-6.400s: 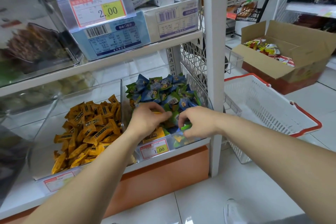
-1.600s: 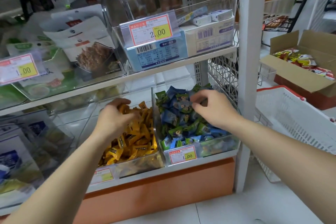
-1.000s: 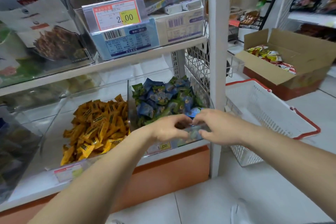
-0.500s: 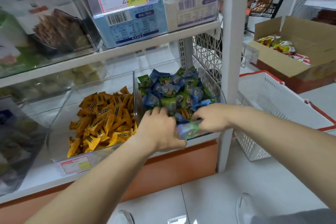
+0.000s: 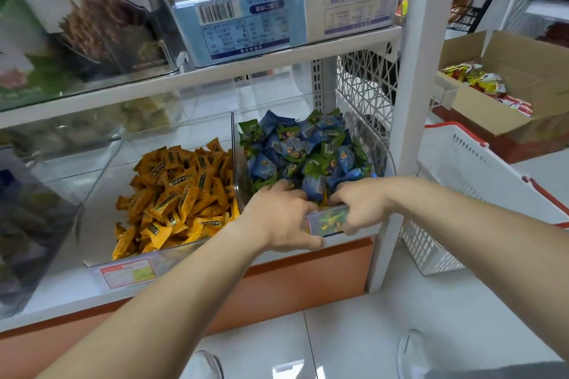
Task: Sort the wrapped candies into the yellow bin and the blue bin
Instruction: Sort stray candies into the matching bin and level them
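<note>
Left hand [image 5: 281, 218] and right hand [image 5: 358, 204] crowd the blue bin's [image 5: 381, 160] front edge.

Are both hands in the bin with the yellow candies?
No, the left hand and the right hand are both at the front of the bin of blue and green candies; the yellow candies lie untouched.

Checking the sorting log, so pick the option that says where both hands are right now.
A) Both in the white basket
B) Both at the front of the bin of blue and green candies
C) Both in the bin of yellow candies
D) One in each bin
B: the left hand and right hand both dig in at the front edge of the blue bin, with the yellow bin untouched.
</note>
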`<state>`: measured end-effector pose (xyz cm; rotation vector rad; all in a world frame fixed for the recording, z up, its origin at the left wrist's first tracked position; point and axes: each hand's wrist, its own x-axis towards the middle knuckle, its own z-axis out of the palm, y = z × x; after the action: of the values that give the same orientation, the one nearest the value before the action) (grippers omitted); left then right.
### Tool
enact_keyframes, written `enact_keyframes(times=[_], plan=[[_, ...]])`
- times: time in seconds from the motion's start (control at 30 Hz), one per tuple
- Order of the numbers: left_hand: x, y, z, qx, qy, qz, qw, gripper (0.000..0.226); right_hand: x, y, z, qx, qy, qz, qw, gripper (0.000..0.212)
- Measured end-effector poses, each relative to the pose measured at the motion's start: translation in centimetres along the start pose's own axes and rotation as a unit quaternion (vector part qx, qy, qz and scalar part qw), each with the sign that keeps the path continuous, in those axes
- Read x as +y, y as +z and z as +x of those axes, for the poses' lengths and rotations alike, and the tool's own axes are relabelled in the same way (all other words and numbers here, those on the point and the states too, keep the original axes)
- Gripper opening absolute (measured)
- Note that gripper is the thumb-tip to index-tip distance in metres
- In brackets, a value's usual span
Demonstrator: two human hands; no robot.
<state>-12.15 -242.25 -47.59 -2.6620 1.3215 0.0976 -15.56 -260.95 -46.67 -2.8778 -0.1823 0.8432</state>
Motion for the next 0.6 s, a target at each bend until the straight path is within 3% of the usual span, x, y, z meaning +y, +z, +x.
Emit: enact_keyframes(times=[0.17, 0.43, 0.6], plan=[[-0.3, 0.02, -0.3, 0.049, -0.035, 0.047, 0.997, 0.071, 0.27, -0.1, 0.04, 0.039, -0.037, 0.064, 0.997, 0.047], [-0.64, -0.55, -0.26, 0.013, -0.035, 0.001, 0.999, 0.061, 0.06, 0.75, -0.55, 0.073, -0.027, 0.03, 0.997, 0.054], [-0.33, 0.24, -0.62, 0.045, 0.003, -0.031, 0.998, 0.052, -0.47, 0.49, -0.29, 0.068, 0.001, 0.051, 0.996, 0.036]])
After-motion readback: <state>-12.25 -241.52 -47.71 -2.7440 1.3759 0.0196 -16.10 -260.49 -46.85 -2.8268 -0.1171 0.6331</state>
